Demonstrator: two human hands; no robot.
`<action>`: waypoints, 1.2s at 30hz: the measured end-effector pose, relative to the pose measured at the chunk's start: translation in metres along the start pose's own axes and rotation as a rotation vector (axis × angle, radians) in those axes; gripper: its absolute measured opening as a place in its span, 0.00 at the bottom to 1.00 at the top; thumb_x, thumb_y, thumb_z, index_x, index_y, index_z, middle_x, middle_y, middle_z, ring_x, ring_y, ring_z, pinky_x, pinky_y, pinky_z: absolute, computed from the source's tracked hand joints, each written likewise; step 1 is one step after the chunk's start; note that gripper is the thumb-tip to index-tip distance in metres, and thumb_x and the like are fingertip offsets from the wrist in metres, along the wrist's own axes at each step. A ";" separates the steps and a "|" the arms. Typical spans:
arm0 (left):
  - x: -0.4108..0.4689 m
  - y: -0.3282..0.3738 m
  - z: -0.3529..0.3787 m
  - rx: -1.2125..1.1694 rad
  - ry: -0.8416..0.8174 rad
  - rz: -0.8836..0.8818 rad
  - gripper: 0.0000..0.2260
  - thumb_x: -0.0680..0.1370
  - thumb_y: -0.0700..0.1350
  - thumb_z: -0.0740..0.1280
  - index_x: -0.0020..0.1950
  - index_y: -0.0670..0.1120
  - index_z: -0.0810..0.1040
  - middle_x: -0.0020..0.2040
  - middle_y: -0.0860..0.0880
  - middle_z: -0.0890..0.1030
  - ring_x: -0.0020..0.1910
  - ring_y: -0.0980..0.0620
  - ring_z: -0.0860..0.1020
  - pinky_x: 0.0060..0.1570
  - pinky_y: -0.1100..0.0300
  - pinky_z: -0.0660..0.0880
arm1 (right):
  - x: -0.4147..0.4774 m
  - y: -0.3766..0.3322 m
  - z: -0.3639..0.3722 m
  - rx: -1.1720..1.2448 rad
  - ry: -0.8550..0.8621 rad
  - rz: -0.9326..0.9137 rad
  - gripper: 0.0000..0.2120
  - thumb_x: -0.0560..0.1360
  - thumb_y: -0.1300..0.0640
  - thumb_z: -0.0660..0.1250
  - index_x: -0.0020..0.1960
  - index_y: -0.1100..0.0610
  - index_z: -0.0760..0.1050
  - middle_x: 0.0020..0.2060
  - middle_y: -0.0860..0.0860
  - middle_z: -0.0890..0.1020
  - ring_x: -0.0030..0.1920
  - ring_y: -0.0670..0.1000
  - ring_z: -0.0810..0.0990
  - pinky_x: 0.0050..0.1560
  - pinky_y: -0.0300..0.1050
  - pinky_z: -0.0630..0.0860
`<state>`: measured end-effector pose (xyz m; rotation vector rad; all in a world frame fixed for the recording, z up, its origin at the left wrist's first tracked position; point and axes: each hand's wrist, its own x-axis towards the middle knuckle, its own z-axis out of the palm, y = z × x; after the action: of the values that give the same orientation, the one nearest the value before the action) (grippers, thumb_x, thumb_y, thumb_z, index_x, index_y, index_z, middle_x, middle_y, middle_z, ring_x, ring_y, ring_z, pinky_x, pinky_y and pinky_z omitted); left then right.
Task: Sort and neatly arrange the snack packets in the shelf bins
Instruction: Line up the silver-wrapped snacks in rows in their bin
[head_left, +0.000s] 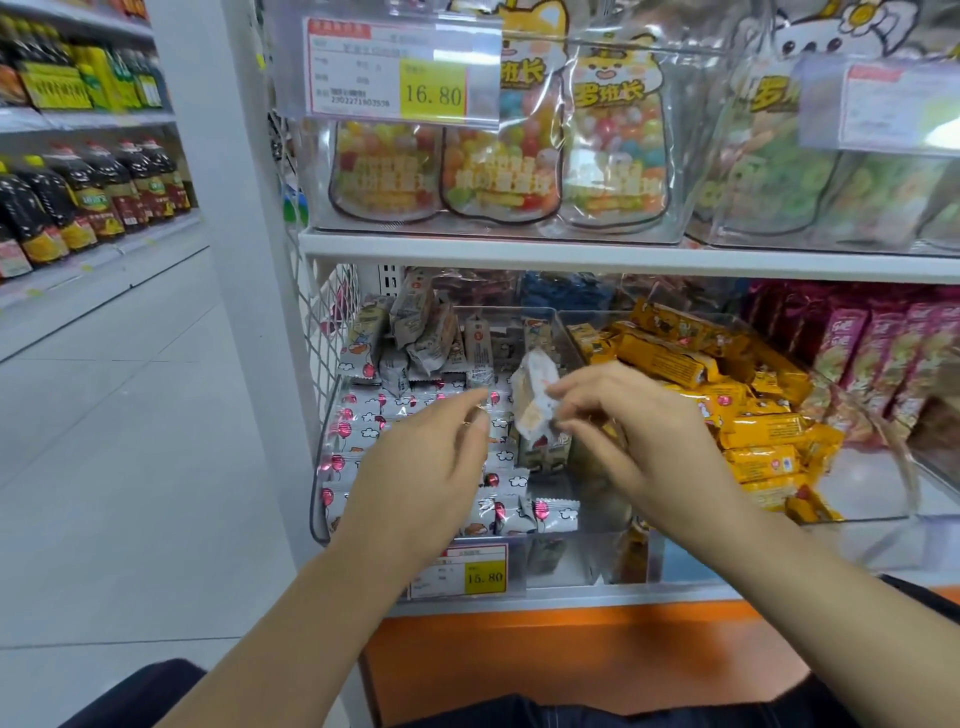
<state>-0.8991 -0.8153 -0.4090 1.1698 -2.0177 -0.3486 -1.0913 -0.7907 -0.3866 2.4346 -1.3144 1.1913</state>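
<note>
Above the middle of the clear plastic shelf bin, a small white snack packet with orange print hangs tilted in the air. The right hand pinches it at its lower right edge between thumb and fingertips. The left hand hovers just beside it over the same bin, fingers loosely curled and thumb tip near the forefinger. Whether it has anything between them cannot be told.

This looks like the sorting step: one packet lifted out, waiting to go with its kind. Beneath it lie flat rows of white packets printed with red balloons. Behind them, greyish packets stand jumbled on end. The held packet's print is blurred, so its group is unclear. The next move probably calls for matching it, then laying it parallel to its row.

The bin's clear right wall separates it from a heap of yellow bar packets, with pink packets beyond. The white shelf board overhead leaves little headroom at the back, and a white wire mesh panel closes the left side. The open room is at the front, over the wall bearing the yellow price tag.
</note>
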 end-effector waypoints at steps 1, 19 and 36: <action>0.001 0.004 -0.001 -0.148 -0.023 -0.086 0.16 0.81 0.52 0.55 0.68 0.55 0.70 0.40 0.56 0.80 0.32 0.63 0.74 0.35 0.71 0.70 | -0.004 -0.003 0.000 -0.011 -0.014 -0.059 0.06 0.76 0.56 0.63 0.46 0.58 0.77 0.49 0.50 0.81 0.54 0.41 0.76 0.56 0.30 0.71; 0.014 0.016 -0.011 -1.395 -0.469 -0.550 0.15 0.79 0.39 0.54 0.58 0.46 0.78 0.38 0.45 0.81 0.32 0.51 0.76 0.30 0.61 0.75 | 0.015 -0.006 -0.020 0.861 -0.130 0.583 0.20 0.66 0.55 0.69 0.58 0.52 0.73 0.46 0.47 0.84 0.47 0.45 0.82 0.44 0.36 0.77; 0.027 0.017 0.003 -0.399 -0.116 0.033 0.13 0.72 0.47 0.72 0.53 0.58 0.75 0.44 0.60 0.80 0.42 0.64 0.78 0.42 0.67 0.76 | 0.002 0.013 -0.036 -0.067 -0.252 0.390 0.06 0.71 0.49 0.71 0.47 0.46 0.77 0.49 0.41 0.80 0.49 0.36 0.73 0.45 0.33 0.65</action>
<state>-0.9197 -0.8288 -0.3891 0.8823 -1.9441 -0.7782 -1.1216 -0.7838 -0.3643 2.4116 -1.9383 0.9066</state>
